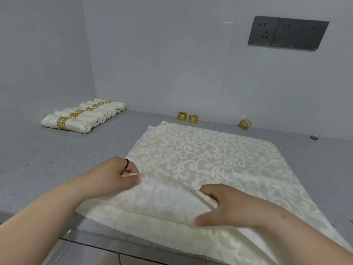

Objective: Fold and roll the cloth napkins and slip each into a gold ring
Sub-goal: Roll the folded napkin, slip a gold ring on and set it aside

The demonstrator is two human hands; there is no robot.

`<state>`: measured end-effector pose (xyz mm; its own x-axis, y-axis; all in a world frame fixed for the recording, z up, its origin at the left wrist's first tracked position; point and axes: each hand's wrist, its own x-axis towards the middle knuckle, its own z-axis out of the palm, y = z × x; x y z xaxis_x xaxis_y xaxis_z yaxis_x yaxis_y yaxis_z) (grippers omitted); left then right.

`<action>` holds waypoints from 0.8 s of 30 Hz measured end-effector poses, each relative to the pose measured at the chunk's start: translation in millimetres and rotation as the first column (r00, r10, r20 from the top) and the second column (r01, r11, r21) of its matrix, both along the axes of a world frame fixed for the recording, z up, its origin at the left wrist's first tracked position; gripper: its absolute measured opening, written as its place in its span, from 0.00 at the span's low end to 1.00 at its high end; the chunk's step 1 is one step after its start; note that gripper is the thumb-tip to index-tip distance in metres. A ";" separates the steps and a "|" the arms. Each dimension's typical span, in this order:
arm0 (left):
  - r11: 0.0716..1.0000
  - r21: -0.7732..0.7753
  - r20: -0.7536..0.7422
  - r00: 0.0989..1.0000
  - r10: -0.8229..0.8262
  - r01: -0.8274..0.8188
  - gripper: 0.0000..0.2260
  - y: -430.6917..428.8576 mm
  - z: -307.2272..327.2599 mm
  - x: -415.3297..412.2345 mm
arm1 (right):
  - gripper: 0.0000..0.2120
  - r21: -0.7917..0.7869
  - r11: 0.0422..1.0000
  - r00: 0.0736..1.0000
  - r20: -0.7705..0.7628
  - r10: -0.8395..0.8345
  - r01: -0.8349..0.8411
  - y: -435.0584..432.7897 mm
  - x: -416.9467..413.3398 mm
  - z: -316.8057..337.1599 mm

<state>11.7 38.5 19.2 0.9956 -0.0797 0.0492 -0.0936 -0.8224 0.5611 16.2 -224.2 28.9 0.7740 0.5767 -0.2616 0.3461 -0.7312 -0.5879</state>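
A cream damask napkin [202, 155] lies spread on the grey counter, its near edge lifted and folded over away from me. My left hand [114, 175] pinches the left end of that raised fold. My right hand [219, 205] grips the right end of it, fingers curled over the cloth. Another cream cloth layer [172, 232] lies under the napkin at the counter's front edge. Two empty gold rings [182, 116] [193, 118] stand near the back wall, beyond the napkin. A third gold ring [244, 123] lies tilted further right.
A row of several rolled napkins in gold rings [84, 116] lies at the back left against the corner. A small blue object [313, 137] sits at the far right. Wall sockets [288, 33] are mounted above the grey counter [47, 159].
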 end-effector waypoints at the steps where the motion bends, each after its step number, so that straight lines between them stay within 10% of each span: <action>1: 1.000 -0.005 0.018 0.999 0.026 -0.026 0.09 0.6 0.3 3.5 | 0.08 -0.089 0.996 0.998 0.044 0.036 -0.032 -2.5 0.9 2.4; 7: 0.975 -0.101 0.075 0.975 0.208 -0.200 0.10 5.7 -2.9 30.1 | 0.07 -0.355 0.929 0.982 0.187 -0.040 0.105 -33.4 27.7 15.9; 18: 0.916 -0.268 0.070 0.942 0.327 -0.298 0.09 2.0 -14.7 88.1 | 0.11 -0.363 0.765 0.813 0.472 -0.341 0.532 -74.4 95.8 -2.6; 24: 0.946 -0.006 0.220 0.922 0.318 -0.325 0.12 -24.0 -11.0 98.2 | 0.15 -0.420 0.685 0.730 0.639 -0.243 0.595 -73.7 112.5 -19.8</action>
<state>109.9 14.4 8.2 0.9337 0.2382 0.2673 0.0632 -0.8446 0.5316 128.6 -297.9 9.1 0.9961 0.0275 0.0839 0.0147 -0.9887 0.1495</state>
